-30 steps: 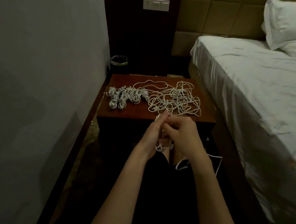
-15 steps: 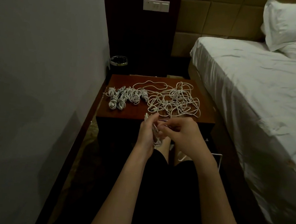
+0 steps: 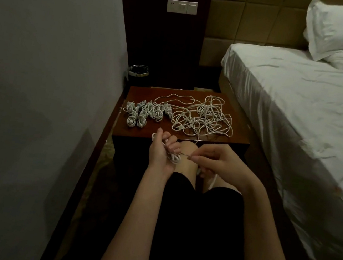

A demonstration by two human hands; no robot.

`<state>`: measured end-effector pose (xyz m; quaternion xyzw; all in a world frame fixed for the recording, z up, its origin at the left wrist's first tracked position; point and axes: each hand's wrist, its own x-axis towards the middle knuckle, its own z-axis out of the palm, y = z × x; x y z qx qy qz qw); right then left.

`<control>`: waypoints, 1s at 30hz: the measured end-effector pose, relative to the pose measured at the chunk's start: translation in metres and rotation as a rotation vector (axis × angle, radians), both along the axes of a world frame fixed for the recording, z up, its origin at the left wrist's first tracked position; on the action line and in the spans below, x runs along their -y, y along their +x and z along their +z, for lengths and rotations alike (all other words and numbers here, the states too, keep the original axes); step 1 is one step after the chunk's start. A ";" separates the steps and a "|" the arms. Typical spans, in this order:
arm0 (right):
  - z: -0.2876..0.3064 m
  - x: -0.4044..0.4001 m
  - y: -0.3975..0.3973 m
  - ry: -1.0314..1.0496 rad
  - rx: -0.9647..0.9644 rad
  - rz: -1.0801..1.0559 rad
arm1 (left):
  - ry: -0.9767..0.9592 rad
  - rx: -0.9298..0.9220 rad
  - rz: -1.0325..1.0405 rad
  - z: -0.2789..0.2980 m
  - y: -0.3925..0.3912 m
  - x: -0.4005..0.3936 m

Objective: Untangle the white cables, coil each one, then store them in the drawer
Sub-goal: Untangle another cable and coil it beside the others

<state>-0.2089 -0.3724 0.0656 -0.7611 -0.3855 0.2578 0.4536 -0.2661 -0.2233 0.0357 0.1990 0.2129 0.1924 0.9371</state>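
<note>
White coil point(image 3: 173, 156) gripped in left hand point(image 3: 161, 150), right hand point(image 3: 212, 160) pinching its tail end taut. Mid-coiling; probably needs wrapping off, then onto pile point(image 3: 144, 114). Tangle point(image 3: 202, 117) waiting.

The room was dim, with a cool, greenish cast over the whole view. The brightest areas were the white bed sheet point(image 3: 301, 99) and pillows point(image 3: 342, 36) at the right, which seemed to catch light from above and to the right without blowing out. The grey wall point(image 3: 43, 69) at the left faded into soft, uneven shadow toward its lower part. The floor and the black shorts point(image 3: 196, 231) sank into near-black with no detail. Focus held fairly sharp on the white cables point(image 3: 202, 118). Wide-angle distortion bowed the wall and bed edges outward.
</note>
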 end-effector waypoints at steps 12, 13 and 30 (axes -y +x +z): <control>-0.007 -0.002 0.005 -0.263 0.177 -0.177 | 0.223 -0.030 -0.339 -0.001 -0.002 0.004; -0.005 -0.002 0.005 -0.241 0.171 -0.183 | 0.282 -0.057 -0.368 -0.003 -0.001 0.006; 0.004 0.004 0.005 -0.151 0.102 -0.118 | 0.748 -0.221 -0.538 -0.006 -0.003 0.015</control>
